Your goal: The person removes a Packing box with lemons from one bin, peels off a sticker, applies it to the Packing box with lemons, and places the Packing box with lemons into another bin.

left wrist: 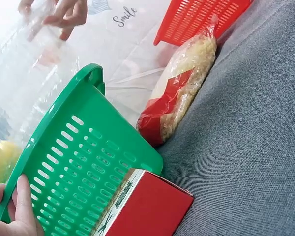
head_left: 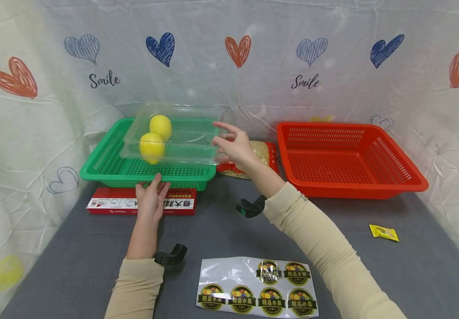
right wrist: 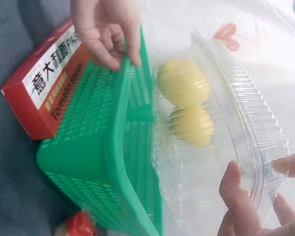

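A clear plastic container [head_left: 191,153] is held over the green basket [head_left: 103,153], tilted, with two yellow lemons [head_left: 152,146] inside at its left end. My right hand [head_left: 235,146] grips the container's right end, thumb and fingers on its edge, as the right wrist view also shows. Down at the basket's front rim, my left hand [head_left: 151,197] pinches the green edge between thumb and fingers. Under that front side lies a long red and white box [head_left: 109,204] with printed lettering, and the left hand covers part of it.
Between the baskets lies a bag of pale dry food [head_left: 260,151] with red packaging. A red basket [head_left: 345,190] stands at right, and a small yellow packet [head_left: 384,232] lies in front of it. Near the front is a sheet of round stickers [head_left: 229,274]. A printed curtain hangs behind.
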Available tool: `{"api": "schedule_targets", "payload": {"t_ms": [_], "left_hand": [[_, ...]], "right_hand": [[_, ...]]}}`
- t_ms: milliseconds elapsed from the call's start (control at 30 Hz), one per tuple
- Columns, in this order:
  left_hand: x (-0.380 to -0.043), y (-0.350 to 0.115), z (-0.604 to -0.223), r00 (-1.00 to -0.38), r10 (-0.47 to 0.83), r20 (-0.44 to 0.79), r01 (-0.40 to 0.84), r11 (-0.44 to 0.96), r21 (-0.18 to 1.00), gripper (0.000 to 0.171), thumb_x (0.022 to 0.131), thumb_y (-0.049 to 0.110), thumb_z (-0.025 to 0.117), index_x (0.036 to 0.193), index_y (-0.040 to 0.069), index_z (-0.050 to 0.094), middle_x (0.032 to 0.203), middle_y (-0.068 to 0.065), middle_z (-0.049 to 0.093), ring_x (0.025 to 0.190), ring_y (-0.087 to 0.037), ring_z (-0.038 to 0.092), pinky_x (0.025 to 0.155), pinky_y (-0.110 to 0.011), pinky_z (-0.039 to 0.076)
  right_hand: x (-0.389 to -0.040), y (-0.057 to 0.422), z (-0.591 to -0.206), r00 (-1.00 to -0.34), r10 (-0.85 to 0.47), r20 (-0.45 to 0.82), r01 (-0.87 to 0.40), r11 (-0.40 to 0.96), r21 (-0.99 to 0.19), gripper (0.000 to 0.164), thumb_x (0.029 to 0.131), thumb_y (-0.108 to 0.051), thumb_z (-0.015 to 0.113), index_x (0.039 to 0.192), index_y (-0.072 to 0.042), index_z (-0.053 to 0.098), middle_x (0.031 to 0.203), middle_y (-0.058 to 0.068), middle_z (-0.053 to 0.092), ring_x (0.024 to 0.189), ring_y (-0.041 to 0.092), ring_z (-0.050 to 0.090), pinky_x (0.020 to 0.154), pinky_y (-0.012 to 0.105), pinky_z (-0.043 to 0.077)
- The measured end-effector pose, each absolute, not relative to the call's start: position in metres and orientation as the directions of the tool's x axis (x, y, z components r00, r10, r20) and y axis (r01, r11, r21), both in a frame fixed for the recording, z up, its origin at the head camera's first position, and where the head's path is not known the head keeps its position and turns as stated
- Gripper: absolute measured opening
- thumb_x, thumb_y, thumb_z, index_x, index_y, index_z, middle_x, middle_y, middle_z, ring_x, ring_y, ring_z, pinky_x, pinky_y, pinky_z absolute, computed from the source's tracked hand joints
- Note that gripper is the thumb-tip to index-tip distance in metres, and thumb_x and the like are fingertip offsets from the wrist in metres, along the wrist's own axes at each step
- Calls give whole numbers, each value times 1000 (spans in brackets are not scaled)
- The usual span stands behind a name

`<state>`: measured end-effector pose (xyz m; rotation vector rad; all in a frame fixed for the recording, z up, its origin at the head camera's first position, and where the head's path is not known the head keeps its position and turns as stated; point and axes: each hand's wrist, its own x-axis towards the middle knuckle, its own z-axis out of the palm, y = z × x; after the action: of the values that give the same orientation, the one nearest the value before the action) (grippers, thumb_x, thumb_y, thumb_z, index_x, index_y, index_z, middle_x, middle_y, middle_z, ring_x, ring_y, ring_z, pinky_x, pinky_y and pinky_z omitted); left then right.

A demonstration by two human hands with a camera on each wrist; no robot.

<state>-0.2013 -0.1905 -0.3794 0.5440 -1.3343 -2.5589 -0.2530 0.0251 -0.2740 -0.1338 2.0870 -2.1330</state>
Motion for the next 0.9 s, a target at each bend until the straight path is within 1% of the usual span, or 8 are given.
{"api": "schedule_targets", "payload": {"t_ms": [100,200,267,400,500,633,767,900], "left_hand": [[-201,-189,-380,-913,-341,-224,12,-571,821,41,92,17,53,117,13,21,105,-4,37,90,-13,49,86,-23,46],[-201,-189,-381,-914,-339,-221,13,-571,821,45,92,16,53,121,11,19,107,-4,36,92,-14,49,86,-23,46],[-201,-189,-381,-914,-343,-218,15,-563,826,47,92,17,53,124,10,18,109,-4,36,93,-14,49,86,-23,46],[-202,-189,-382,-915,-345,-210,18,-555,832,50,91,17,54,125,10,18,110,-4,37,93,-14,50,87,-24,46],[-202,-189,-382,-918,-340,-203,20,-554,832,51,91,17,54,127,8,19,111,-3,38,92,-13,51,88,-25,46],[-202,-190,-382,-920,-337,-201,24,-560,828,48,92,15,53,127,10,21,114,-3,38,95,-13,52,86,-25,46],[-202,-192,-381,-920,-338,-198,27,-559,829,45,92,14,52,126,11,22,117,-3,39,99,-13,54,85,-24,47],[-203,-192,-381,-916,-346,-205,21,-550,835,50,91,15,54,128,10,21,115,-4,41,99,-12,55,83,-23,48]], "right_hand": [[-248,34,-273,-982,-185,-42,42,1,-999,44,85,-5,59,125,-23,57,116,11,52,70,21,54,54,27,50],[-243,44,-272,-979,-198,-43,39,26,-999,45,86,-5,56,128,-22,55,116,12,53,55,16,44,47,24,42],[-239,50,-270,-979,-199,-46,37,52,-998,46,86,-5,55,127,-24,55,116,11,52,54,15,44,46,24,41],[-230,65,-267,-980,-193,-49,30,99,-995,46,85,-6,54,127,-27,55,117,10,53,57,15,48,44,24,40],[-224,77,-268,-982,-183,-49,29,112,-993,46,86,-7,54,128,-28,54,121,10,51,63,16,51,47,25,43],[-215,93,-270,-980,-194,-33,10,122,-993,47,87,-7,53,132,-24,50,124,13,48,75,18,55,54,26,51],[-207,107,-273,-981,-191,-35,12,117,-993,47,88,-7,53,133,-21,49,129,14,44,87,21,55,56,24,51],[-198,121,-278,-983,-174,-55,35,113,-993,48,87,-5,52,132,-21,49,128,13,43,88,21,54,63,30,54]]}}
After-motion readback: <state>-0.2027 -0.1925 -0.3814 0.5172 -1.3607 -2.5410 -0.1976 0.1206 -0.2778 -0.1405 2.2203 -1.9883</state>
